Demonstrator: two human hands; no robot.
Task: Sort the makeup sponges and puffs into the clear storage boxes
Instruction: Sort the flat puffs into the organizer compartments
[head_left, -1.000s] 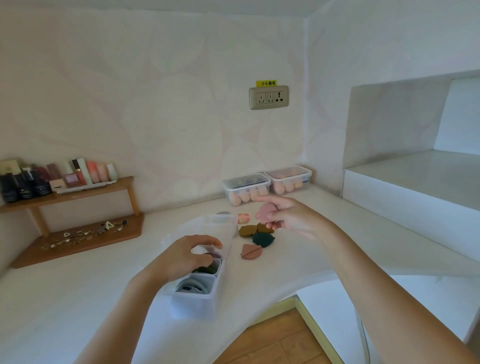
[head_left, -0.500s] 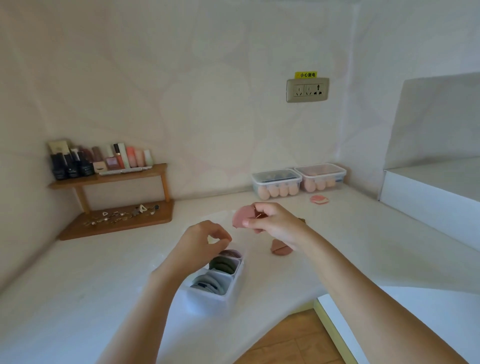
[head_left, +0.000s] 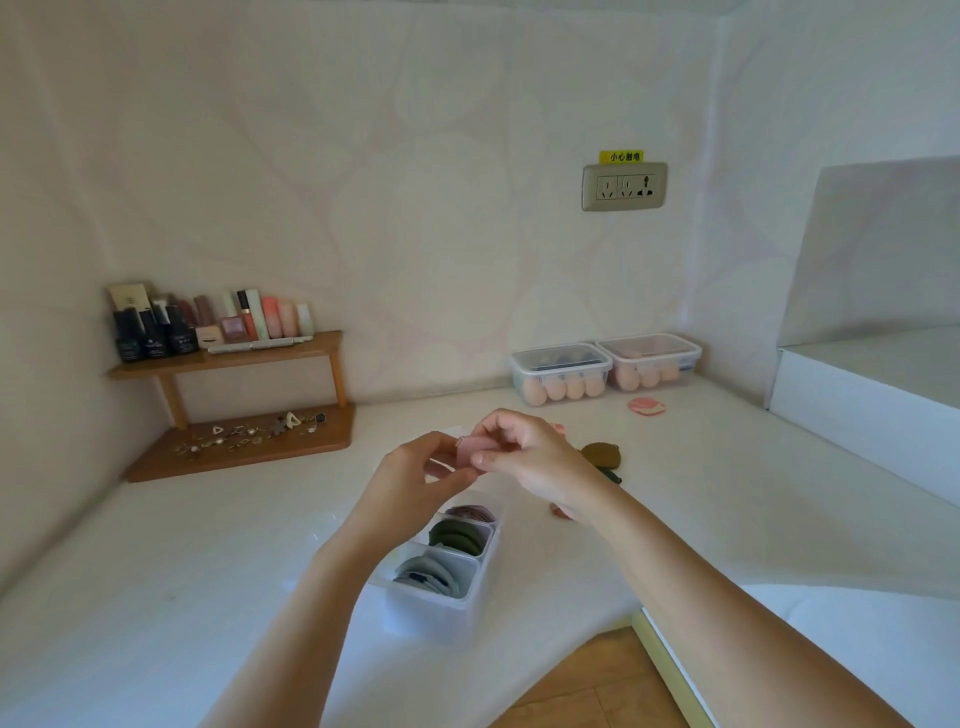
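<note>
While both hands pinch the pink puff (head_left: 470, 451) just above the divided clear box (head_left: 434, 616), nothing has been dropped in. The right hand (head_left: 527, 457) curls round its top edge and the left hand (head_left: 415, 480) nips the lower edge; neither holds anything else. Risk: the far compartment's pinkish puffs (head_left: 471, 513) look tightly stacked, so this one could spring out or land among the green puffs (head_left: 457, 538). The box sits near the worktop (head_left: 208, 571) front edge, and a hard push might slide it.
</note>
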